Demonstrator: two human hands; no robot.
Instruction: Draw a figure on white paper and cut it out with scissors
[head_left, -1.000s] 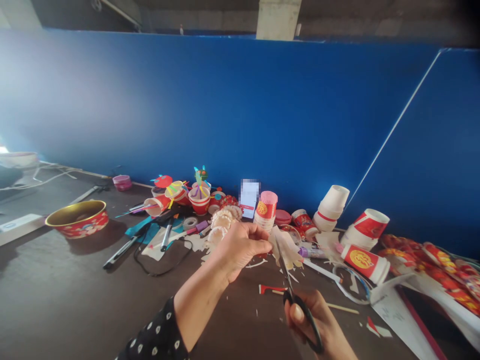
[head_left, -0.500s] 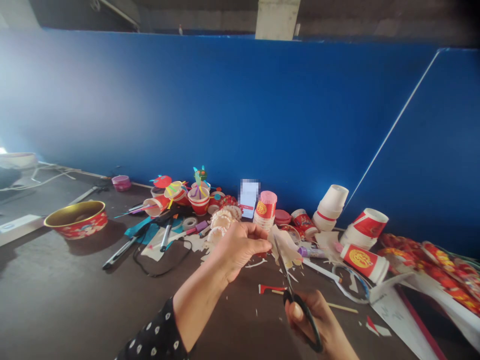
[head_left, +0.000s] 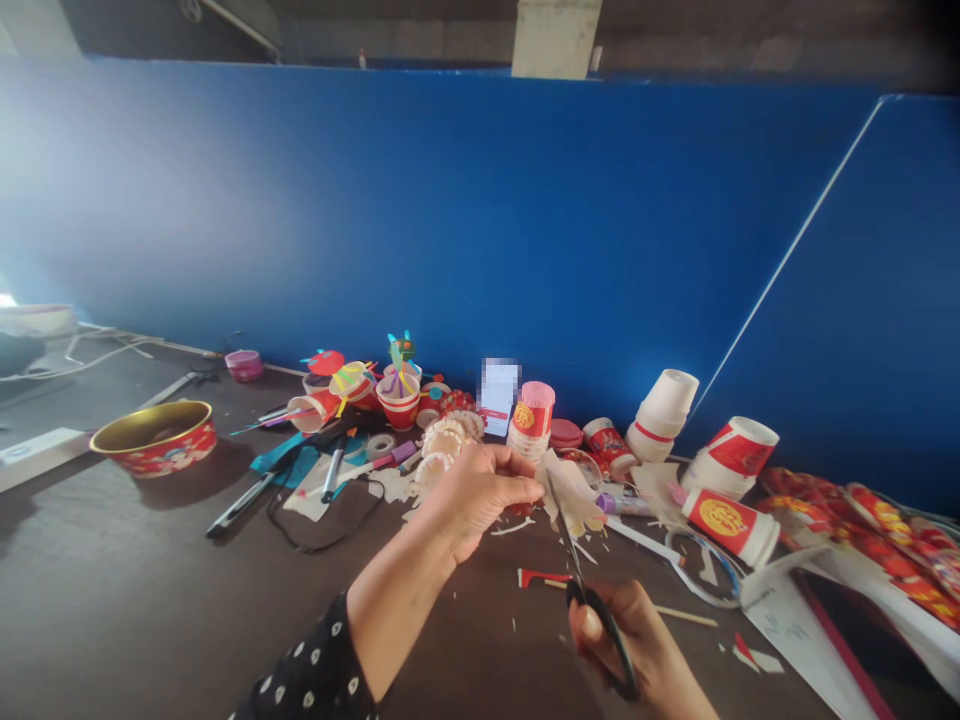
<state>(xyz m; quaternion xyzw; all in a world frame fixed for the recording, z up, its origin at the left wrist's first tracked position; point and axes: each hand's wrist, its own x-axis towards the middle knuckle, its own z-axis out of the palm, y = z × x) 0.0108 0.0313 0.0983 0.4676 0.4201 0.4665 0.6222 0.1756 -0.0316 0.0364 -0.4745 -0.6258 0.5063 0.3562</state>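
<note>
With curled right hand [head_left: 646, 640], gripping scissors [head_left: 577, 589], pointing them forward at pale paper [head_left: 576, 490], just right of nearly closed left hand [head_left: 480, 497] with contents unclear.

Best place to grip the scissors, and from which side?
I'd take the scissors by the black handle loops, coming from the near right, where the right hand holds them now. The loops face the wearer, while the slim blades point away, with their tips close to the left hand's fingertips, so that end is probably best avoided.
</note>
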